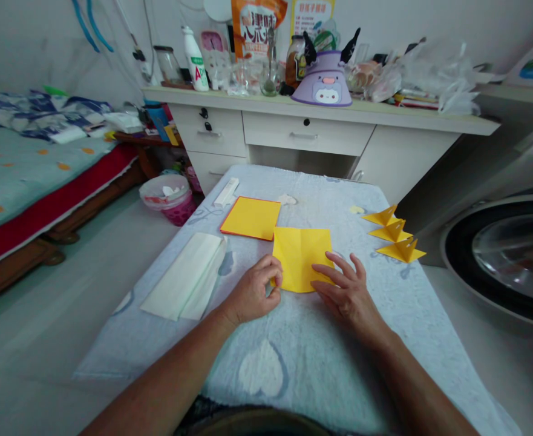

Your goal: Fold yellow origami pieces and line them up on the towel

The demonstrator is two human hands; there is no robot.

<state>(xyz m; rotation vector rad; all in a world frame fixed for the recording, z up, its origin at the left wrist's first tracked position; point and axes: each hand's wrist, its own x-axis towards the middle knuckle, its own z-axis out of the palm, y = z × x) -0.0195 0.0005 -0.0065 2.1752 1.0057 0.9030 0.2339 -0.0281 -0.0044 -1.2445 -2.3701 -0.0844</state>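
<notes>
A creased yellow sheet of origami paper (300,257) lies on the cloth-covered table in front of me. My left hand (258,289) pinches its lower left corner between thumb and fingers. On its right edge rests my right hand (344,284), fingers spread and lying on the paper. Just beyond the sheet is a stack of square yellow paper (252,218) with a reddish edge showing beneath. Off to the right stand several folded yellow paper pieces (401,249) in a row, with pointed tips.
A folded pale cloth or tissue (184,275) lies left of my hands, and a small white box (227,192) sits near the far left corner. A pink bin (169,200) stands on the floor. Behind the table is a cluttered white desk (270,121); a washing machine (506,254) is at right.
</notes>
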